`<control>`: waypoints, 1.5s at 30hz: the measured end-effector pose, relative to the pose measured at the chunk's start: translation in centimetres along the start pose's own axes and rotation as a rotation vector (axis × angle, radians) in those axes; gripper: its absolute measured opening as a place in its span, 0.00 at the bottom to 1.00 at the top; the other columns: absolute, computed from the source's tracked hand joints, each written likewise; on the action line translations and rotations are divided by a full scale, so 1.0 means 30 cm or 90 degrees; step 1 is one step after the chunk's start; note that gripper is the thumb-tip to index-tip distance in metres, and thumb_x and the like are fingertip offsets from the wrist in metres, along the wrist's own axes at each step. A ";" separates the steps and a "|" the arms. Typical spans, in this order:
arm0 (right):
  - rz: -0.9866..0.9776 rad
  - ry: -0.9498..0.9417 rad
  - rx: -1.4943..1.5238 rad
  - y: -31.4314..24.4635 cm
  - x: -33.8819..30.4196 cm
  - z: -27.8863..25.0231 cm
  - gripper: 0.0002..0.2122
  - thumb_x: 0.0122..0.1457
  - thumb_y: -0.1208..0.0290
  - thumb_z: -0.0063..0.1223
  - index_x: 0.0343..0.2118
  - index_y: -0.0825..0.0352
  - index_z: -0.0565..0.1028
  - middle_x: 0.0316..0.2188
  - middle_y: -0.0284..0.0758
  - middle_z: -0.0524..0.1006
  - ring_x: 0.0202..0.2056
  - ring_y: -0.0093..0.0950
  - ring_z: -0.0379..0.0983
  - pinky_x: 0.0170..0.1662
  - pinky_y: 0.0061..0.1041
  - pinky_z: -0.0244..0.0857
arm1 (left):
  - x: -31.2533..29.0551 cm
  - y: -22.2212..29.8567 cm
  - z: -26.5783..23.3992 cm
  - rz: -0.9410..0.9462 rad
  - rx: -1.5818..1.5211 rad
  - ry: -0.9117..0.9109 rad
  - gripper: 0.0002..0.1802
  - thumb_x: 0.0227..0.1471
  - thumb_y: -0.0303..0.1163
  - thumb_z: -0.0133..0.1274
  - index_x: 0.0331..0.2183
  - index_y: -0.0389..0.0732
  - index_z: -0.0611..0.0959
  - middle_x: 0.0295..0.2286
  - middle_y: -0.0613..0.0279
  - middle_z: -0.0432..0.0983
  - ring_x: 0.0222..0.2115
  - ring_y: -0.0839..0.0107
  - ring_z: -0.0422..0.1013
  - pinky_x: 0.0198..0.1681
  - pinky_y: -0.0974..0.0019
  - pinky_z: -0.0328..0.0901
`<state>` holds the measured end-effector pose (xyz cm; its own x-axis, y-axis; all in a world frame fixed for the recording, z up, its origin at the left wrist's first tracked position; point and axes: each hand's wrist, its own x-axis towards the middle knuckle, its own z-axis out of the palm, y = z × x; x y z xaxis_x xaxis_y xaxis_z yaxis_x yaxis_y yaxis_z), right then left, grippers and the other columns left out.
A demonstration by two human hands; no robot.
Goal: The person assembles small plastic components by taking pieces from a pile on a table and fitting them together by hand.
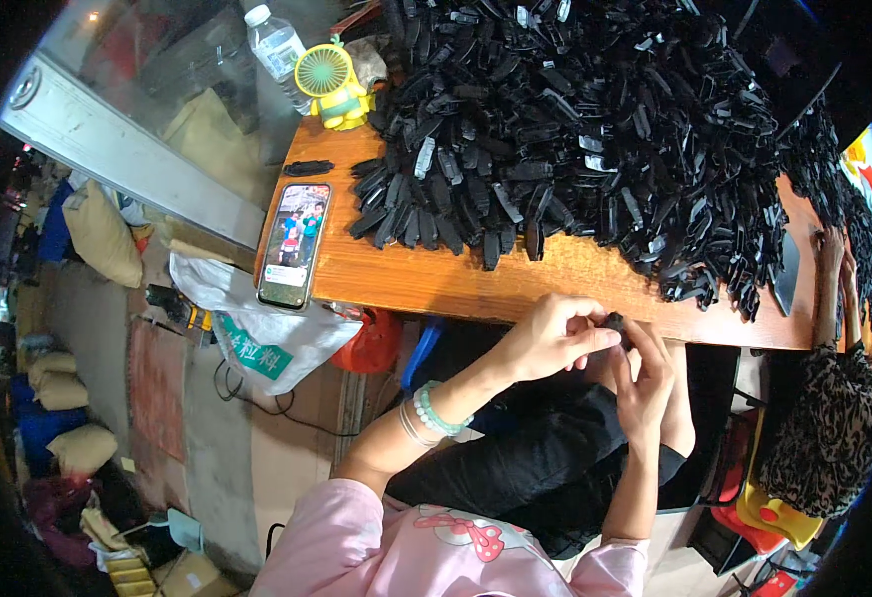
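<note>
Just off the front edge of the wooden table, both my hands meet at a small black plastic piece. My left hand has its thumb and fingers closed on one side of it. My right hand pinches it from the other side, fingers bent. The piece is mostly hidden by my fingertips, so its full shape does not show. Beyond my hands a large heap of long, narrow black plastic parts covers much of the tabletop.
A lit phone lies on the table's left end, with black parts behind it. A yellow toy fan and a clear bottle stand farther back. A white sack hangs beside the table. Another person's arms rest at the right.
</note>
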<state>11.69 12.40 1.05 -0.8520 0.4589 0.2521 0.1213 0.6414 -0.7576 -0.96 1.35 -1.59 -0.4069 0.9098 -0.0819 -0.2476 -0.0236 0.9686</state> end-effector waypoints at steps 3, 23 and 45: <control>0.025 0.048 0.004 0.007 -0.011 -0.001 0.12 0.55 0.81 0.47 0.43 0.74 0.72 0.33 0.42 0.74 0.35 0.30 0.71 0.40 0.25 0.64 | -0.034 0.031 0.003 0.016 -0.015 0.017 0.17 0.52 0.33 0.54 0.39 0.29 0.76 0.21 0.65 0.72 0.17 0.81 0.69 0.17 0.78 0.62; -0.029 -0.098 0.127 -0.060 -0.077 -0.020 0.17 0.53 0.83 0.45 0.48 0.72 0.69 0.31 0.41 0.71 0.33 0.33 0.67 0.40 0.25 0.61 | -0.150 0.069 -0.008 0.339 0.351 0.097 0.17 0.44 0.26 0.59 0.37 0.29 0.77 0.29 0.50 0.73 0.25 0.60 0.70 0.28 0.66 0.64; -0.115 0.056 -0.050 -0.063 -0.113 0.078 0.19 0.54 0.81 0.46 0.51 0.71 0.66 0.44 0.43 0.67 0.40 0.35 0.67 0.46 0.29 0.61 | -0.150 0.064 0.045 0.264 0.259 0.164 0.15 0.48 0.25 0.55 0.40 0.31 0.78 0.32 0.51 0.75 0.32 0.63 0.73 0.34 0.67 0.66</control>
<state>13.17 8.18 0.22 -0.8159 0.3821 0.4339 0.0125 0.7620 -0.6474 1.58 -2.22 0.96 -0.6089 0.7280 0.3149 0.3092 -0.1478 0.9394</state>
